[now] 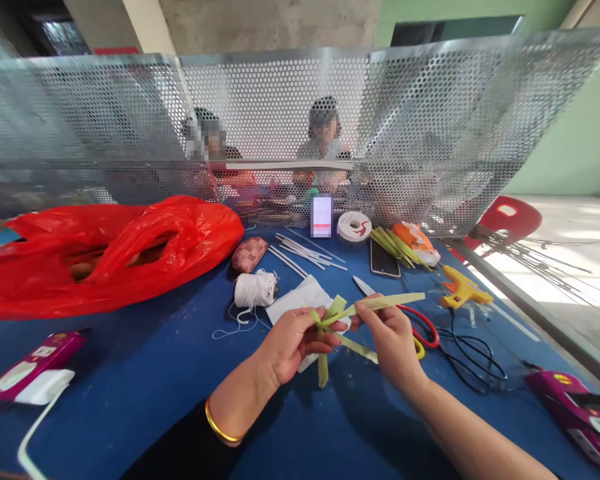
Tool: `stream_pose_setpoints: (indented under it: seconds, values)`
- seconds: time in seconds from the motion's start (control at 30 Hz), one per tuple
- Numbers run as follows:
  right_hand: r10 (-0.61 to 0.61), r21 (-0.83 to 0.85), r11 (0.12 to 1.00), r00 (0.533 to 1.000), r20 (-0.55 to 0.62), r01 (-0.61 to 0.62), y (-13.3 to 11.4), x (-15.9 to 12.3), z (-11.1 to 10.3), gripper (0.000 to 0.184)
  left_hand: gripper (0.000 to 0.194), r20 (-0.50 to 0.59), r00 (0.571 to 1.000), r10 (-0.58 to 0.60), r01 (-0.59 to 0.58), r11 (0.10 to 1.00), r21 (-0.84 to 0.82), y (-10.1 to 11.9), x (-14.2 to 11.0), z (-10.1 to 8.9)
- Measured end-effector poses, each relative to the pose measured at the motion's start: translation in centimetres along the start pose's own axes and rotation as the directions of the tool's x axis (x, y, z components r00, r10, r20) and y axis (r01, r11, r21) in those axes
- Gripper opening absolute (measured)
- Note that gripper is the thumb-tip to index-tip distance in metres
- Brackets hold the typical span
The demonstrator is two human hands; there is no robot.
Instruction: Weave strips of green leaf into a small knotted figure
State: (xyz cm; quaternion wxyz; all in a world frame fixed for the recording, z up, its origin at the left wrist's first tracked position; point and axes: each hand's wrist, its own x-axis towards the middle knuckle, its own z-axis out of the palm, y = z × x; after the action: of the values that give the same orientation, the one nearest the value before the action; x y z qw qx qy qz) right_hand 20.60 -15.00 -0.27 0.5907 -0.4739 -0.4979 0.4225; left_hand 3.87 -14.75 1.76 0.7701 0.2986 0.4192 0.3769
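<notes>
Pale green flat leaf strips (323, 369) cross and fold together above the blue table. My left hand (296, 340) is closed, pinching the folded crossing between thumb and fingers. My right hand (391, 337) is also closed, its thumb and fingers gripping one strip that sticks out to the right. Another strip end hangs down, and one points to the lower right. A white paper sheet (300, 295) lies beneath my hands. Partly hidden behind my right hand are scissors (427, 327) with red and yellow handles, their blade tip showing beyond the hand.
Around the hands lie a white thread spool (255, 290), white sticks (305, 251), a ribbon roll (354, 227), a phone (385, 259), green strips (397, 247) and a yellow glue gun (464, 287) with a black cord. A red plastic bag (180, 233) fills the left. A perforated metal screen (275, 100) stands behind; two people sit beyond.
</notes>
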Motion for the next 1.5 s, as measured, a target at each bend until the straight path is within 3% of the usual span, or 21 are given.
stream_pose_setpoints:
  seconds: [0.13,0.3,0.43,0.5,0.57,0.63,0.73,0.8,0.87,0.9,0.97,1.03,1.07,1.13,1.2,1.27,1.33,1.5]
  values:
    - [0.242,0.090,0.963,0.962,0.128,-0.254,0.8,0.5,-0.3,0.030,0.019,0.021,1.000,0.023,-0.022,1.000,-0.009,0.3,-0.3,0.1]
    - [0.450,0.004,0.879,0.833,0.322,-0.477,1.3,0.7,-0.4,0.030,0.026,0.164,0.980,-0.116,0.124,0.991,-0.041,0.5,-0.5,0.3]
    - [0.566,-0.258,0.823,0.696,0.442,-0.506,0.2,0.7,-0.9,0.042,0.027,0.042,0.997,-0.072,0.076,0.990,-0.115,0.9,-0.3,0.0]
    - [0.544,-0.347,0.839,0.657,0.522,-0.419,-0.9,0.6,-1.5,0.042,0.025,-0.054,0.999,-0.002,-0.005,0.992,-0.127,1.2,-0.1,-0.3]
    - [0.419,-0.315,0.907,0.680,0.602,-0.280,-1.9,0.5,-2.1,0.040,0.023,-0.109,0.992,0.060,-0.070,0.993,-0.090,1.2,0.2,-0.6]
    - [0.278,-0.214,0.960,0.687,0.671,-0.180,-2.6,0.5,-2.5,0.039,0.022,-0.122,0.988,0.097,-0.102,0.994,-0.038,1.0,0.4,-0.8]
    - [0.138,-0.096,0.990,0.666,0.733,-0.099,-2.9,0.3,-2.6,0.025,0.022,-0.103,0.989,0.102,-0.100,0.995,0.026,0.5,0.6,-0.9]
    - [0.045,-0.084,0.996,0.690,0.722,0.022,-2.9,0.2,-2.3,0.018,0.023,-0.088,0.992,0.095,-0.089,0.994,0.062,0.2,0.7,-0.8]
    - [-0.100,-0.109,0.964,0.709,0.698,0.242,-3.1,-0.1,-2.0,0.013,0.023,-0.074,0.993,0.095,-0.087,0.991,0.105,0.0,0.7,-0.5]
    - [-0.192,-0.120,0.920,0.697,0.691,0.373,-3.3,-0.3,-1.9,0.009,0.023,-0.068,0.993,0.102,-0.092,0.987,0.131,0.0,0.6,-0.4]
    - [-0.375,-0.124,0.788,0.630,0.679,0.603,-3.6,-0.7,-1.8,0.008,0.024,-0.033,0.994,0.108,-0.100,0.975,0.200,-0.2,0.5,0.0]
    - [-0.507,-0.145,0.676,0.598,0.620,0.723,-3.8,-0.9,-1.7,0.012,0.025,0.050,0.996,0.067,-0.079,0.953,0.292,-0.5,0.3,0.3]
    - [-0.542,-0.176,0.658,0.623,0.564,0.732,-3.7,-0.9,-1.6,0.011,0.025,0.103,0.994,0.032,-0.065,0.938,0.340,-0.6,0.1,0.5]
    - [-0.531,-0.259,0.703,0.732,0.426,0.662,-3.3,-0.8,-1.6,0.009,0.025,0.197,0.980,-0.037,-0.048,0.911,0.410,-0.9,-0.2,0.9]
    - [-0.401,-0.337,0.798,0.857,0.323,0.500,-2.5,-0.5,-1.5,0.011,0.028,0.251,0.966,-0.064,-0.049,0.905,0.422,-1.0,-0.4,1.1]
    - [-0.239,-0.412,0.843,0.926,0.292,0.347,-1.9,-0.3,-1.4,0.013,0.033,0.275,0.959,-0.069,-0.049,0.915,0.400,-1.0,-0.5,1.1]
    - [-0.148,-0.490,0.826,0.947,0.286,0.277,-1.6,-0.2,-1.4,0.013,0.036,0.286,0.955,-0.077,-0.039,0.924,0.380,-1.0,-0.4,0.9]
    - [-0.087,-0.529,0.821,0.962,0.257,0.215,-2.1,0.2,-1.9,0.018,0.039,0.281,0.953,-0.114,0.018,0.947,0.320,-0.8,-0.2,0.4]
